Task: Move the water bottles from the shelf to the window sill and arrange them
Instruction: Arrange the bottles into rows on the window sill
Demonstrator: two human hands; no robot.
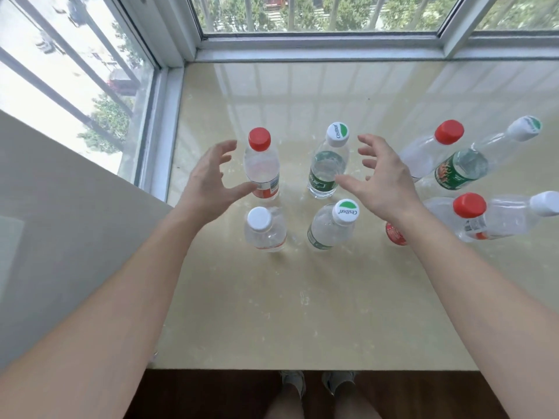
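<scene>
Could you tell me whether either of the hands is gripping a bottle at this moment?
No, the left hand and right hand are both open with spread fingers, empty, flanking the back-row bottles on the sill.

I stand at a corner bay where a glossy cream stone ledge (272, 297) mirrors the window bars in daylight. Ahead of me, at the far side, a white-framed window (320, 40) looks through pale vertical bars onto green trees. On my left a second window (75, 71) shows a bright street and shrubs below. A plain grey wall (60, 207) fills the near left. Dark wood floor (211, 394) lies below the ledge's near edge.
</scene>
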